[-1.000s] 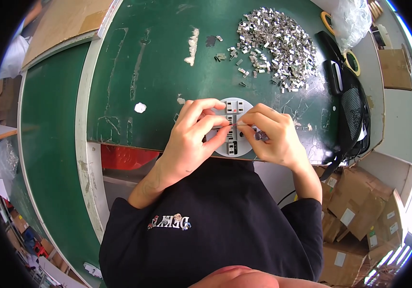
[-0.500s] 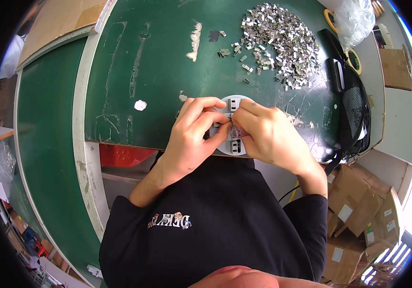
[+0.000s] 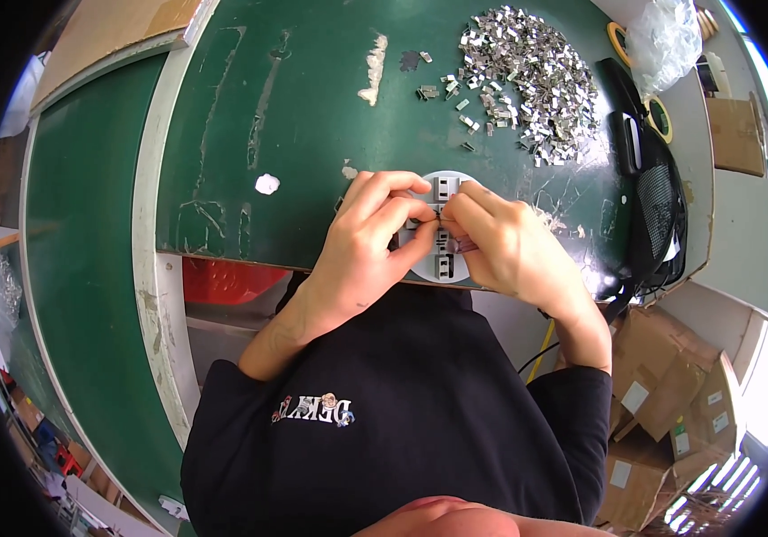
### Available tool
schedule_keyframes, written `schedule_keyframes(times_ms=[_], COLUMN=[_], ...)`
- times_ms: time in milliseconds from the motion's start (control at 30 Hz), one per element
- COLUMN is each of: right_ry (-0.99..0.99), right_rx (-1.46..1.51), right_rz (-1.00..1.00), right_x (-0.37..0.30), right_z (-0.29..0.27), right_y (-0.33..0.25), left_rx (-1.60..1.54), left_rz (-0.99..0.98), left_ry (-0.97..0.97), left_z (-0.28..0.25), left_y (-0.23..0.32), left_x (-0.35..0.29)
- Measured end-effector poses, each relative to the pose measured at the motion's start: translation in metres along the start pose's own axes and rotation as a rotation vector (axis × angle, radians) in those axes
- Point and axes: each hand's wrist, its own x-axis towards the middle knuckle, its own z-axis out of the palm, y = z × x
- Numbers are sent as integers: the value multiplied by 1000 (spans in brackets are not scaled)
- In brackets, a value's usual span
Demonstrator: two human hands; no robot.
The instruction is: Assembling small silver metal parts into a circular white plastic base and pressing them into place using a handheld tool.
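Note:
A round light-grey disc (image 3: 427, 271) lies at the table's front edge, with small dark-slotted metal blocks (image 3: 445, 267) fixed on it in a row. Over its middle both hands meet. My left hand (image 3: 375, 224) has thumb and forefinger pinched together at the centre of the disc. From the other side my right hand (image 3: 502, 234) pinches at the same spot, its fingertips nearly touching the left ones. Whatever tiny piece is between the fingertips is too small and covered to name.
A heap of small shiny metal clips (image 3: 536, 80) covers the far right of the green table (image 3: 312, 116), with several strays beside it. A black mesh bag (image 3: 657, 206), tape rings (image 3: 659, 118) and a clear plastic bag (image 3: 663, 45) line the right edge. Cardboard boxes (image 3: 661, 376) stand below right.
The view has shifted slightly, so the table and disc appear a little to the right. My hands remain pinched together over the disc, with only small finger movement.

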Motion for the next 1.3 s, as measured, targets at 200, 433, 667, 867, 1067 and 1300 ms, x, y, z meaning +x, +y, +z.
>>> schedule_keyframes(times_ms=[200,433,667,867,1067,1300], right_ry=[98,469,529,730,765,865], right_rx=[64,1249,1260,1111,1175,1277], right_rz=[-36,-149,-198,-138,-97,-298], right_x=[1,3,9,15,13,-3], right_z=[-6,11,32,54,54,15], right_y=[-2,-3,-8,-15,-13,2], left_rx=[-28,71,242,255,248,189], left_rz=[-11,81,93,98,91,-24], left_ry=[-33,-199,-336,-348,-352,-144], left_z=[-4,-8,-4,-4,-6,-37], left_y=[-5,4,-4,-6,-3,-2], left_x=[-4,-2,-6,-5,-4,-1])
